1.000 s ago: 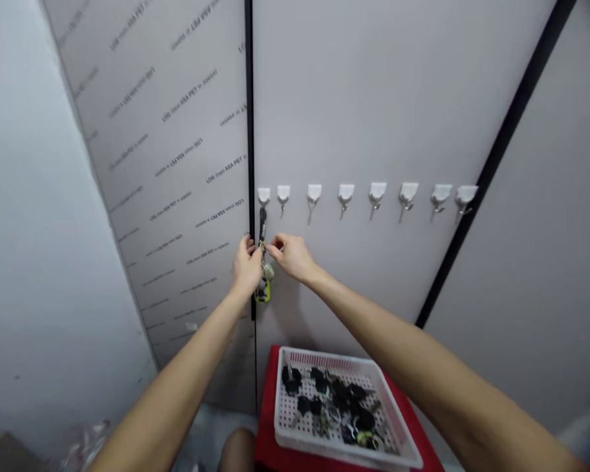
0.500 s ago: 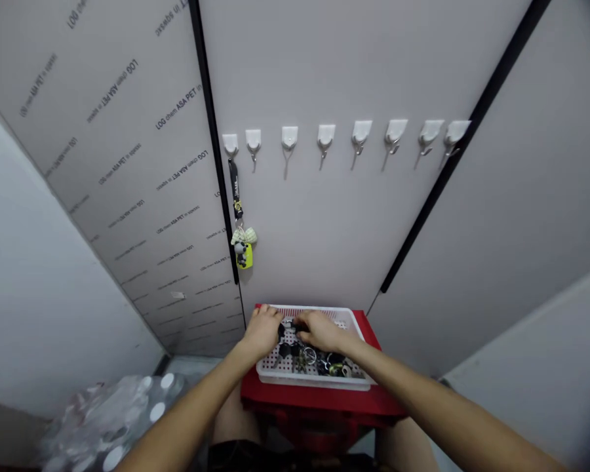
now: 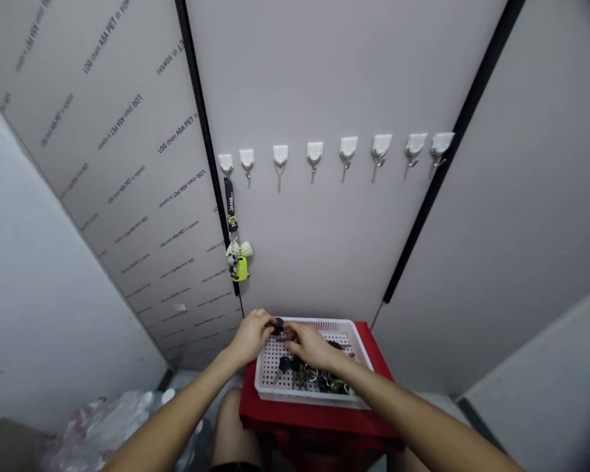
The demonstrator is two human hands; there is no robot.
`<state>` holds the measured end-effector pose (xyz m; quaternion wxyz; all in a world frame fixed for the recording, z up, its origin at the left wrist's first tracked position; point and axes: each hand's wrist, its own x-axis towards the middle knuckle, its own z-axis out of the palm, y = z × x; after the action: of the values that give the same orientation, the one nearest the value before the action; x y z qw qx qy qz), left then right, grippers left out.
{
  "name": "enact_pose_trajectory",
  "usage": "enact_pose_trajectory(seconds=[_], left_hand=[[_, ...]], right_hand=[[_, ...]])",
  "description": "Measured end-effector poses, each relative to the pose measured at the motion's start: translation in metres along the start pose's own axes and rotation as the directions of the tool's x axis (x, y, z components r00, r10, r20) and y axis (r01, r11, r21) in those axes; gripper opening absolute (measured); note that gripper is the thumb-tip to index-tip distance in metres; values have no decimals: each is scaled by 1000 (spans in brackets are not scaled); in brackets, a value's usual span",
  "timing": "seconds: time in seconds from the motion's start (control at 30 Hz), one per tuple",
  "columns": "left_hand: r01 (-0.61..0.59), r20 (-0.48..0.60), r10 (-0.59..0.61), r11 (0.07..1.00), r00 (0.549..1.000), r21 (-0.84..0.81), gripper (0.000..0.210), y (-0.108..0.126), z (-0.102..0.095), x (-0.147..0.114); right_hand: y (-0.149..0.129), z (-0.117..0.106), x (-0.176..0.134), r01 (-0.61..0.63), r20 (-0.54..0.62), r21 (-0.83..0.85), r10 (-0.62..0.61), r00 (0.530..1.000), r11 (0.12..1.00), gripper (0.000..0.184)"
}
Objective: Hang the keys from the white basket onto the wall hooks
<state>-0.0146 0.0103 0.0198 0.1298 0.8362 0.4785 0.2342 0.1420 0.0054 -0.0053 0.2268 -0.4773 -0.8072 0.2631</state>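
Observation:
A small dark object, apparently a black-headed key (image 3: 278, 324), is held up over the far left corner of the white basket (image 3: 314, 395). My left hand (image 3: 252, 335) pinches it from the left. From the right, my right hand (image 3: 309, 343) closes its fingertips around its other side; the fingers hide part of it. Below both hands lie black-headed keys (image 3: 286, 364) and a tangle of key rings and small charms (image 3: 324, 380) in the basket.
The basket stands on a red stool (image 3: 260, 410) against the wall. Several white hooks (image 3: 314, 152) run in a row above; the leftmost bears a black strap keychain with a panda and yellow tag (image 3: 240, 267). Plastic-wrapped bottles (image 3: 122, 419) sit at lower left.
Both hands have lifted from among the keys and come together at the basket's far left, now with the black-headed key between them. The view has tilted slightly upward.

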Motion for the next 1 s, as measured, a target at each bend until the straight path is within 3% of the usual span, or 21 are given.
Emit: enact_pose_trajectory(seconds=[0.13,0.37,0.43,0.53,0.63,0.77,0.9,1.0], left_hand=[[86,-111,-119,960,987,-265,17,4,-7,2],[83,-338,-259,886,905,-456,14,10,-8,-2],[69,-390,-283,874,876,-480,14,11,-7,-4],[56,-425,-327,842,844,-537,14,12,-6,-3],[102,-391,-440,758,808,-644,14,9,-6,-1],[149,-319,-560,635,765,-758,15,9,-8,1],[140,-299,-589,584,751,-799,15,12,-12,4],[138,-312,-591,592,744,-794,17,8,-18,6]], right_hand=[[-4,0,12,-105,-48,377,132,990,920,14],[-17,-5,20,-303,46,743,406,913,597,17],[-21,-6,18,-348,142,811,418,897,471,23],[-28,-7,16,-354,254,868,303,919,348,28],[-35,-10,16,-298,220,865,228,948,403,26],[-42,-12,22,-190,41,770,250,967,609,19],[-44,-12,27,-111,-143,584,236,961,804,10],[-46,-22,29,-28,-266,363,132,955,931,9]])
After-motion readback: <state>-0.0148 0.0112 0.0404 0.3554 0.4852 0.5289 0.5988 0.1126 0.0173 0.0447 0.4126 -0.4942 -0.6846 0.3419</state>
